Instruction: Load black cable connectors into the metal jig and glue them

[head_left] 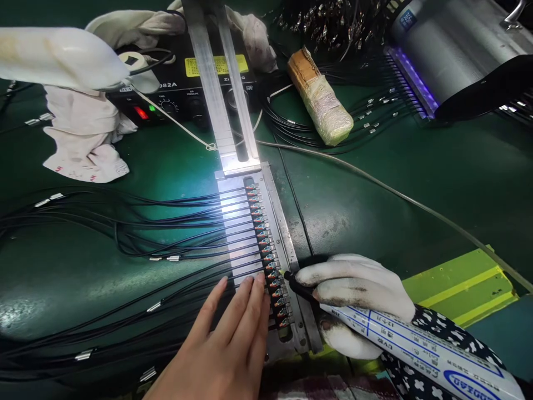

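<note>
A metal jig (236, 244) lies on the green table, holding a row of small wire ends (265, 241) in its slot. Black cables (175, 222) run into it from the left. My left hand (235, 339) is bare and lies flat, fingers stretched over the cables and the jig's lower left side. In a white glove with dark smudges, my right hand (366, 289) is closed around a glue syringe (416, 341) with blue print reading UV. The syringe's thin tip (283, 273) points at a wire end near the middle of the row.
Behind the jig stands a black controller box (183, 97), with a white lamp arm (66, 58) and white cloth (83, 133) beside it. A wrapped block (320, 100), a thin hose (391, 189), a metal machine with violet light (458, 61) and a yellow-green board (458, 278) lie around.
</note>
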A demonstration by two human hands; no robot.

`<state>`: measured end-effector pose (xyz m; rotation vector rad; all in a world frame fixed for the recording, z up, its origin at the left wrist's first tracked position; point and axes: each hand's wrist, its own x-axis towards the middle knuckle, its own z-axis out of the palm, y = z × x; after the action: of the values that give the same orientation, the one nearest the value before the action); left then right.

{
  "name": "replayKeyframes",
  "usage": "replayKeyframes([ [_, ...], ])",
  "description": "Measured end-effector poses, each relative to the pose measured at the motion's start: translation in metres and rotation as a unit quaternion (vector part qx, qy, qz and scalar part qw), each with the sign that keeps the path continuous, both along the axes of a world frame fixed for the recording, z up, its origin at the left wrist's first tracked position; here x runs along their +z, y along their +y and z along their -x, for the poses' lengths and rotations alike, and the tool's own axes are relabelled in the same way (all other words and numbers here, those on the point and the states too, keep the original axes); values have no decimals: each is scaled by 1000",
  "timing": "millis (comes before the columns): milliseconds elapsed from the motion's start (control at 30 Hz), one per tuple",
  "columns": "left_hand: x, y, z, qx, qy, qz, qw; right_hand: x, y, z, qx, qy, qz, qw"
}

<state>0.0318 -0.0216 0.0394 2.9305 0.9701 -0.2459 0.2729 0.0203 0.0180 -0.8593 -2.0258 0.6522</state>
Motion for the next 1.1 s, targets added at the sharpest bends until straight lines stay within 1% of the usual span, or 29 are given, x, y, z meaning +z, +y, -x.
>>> replayKeyframes([
  [267, 2, -1, 0, 9, -3, 4, 1000, -1, 2, 1, -10, 4, -10, 1000],
  [600, 1, 0, 0, 7, -9, 2, 1000, -3, 1, 1, -6, -4, -6, 1000],
  [833, 3, -2, 0, 8, -1, -1, 1000, -3, 2, 2, -5, 10, -13, 1000],
  [1100, 2, -2, -1, 8, -2, -12, 1000, -10, 1, 1, 6, 35, -20, 999],
])
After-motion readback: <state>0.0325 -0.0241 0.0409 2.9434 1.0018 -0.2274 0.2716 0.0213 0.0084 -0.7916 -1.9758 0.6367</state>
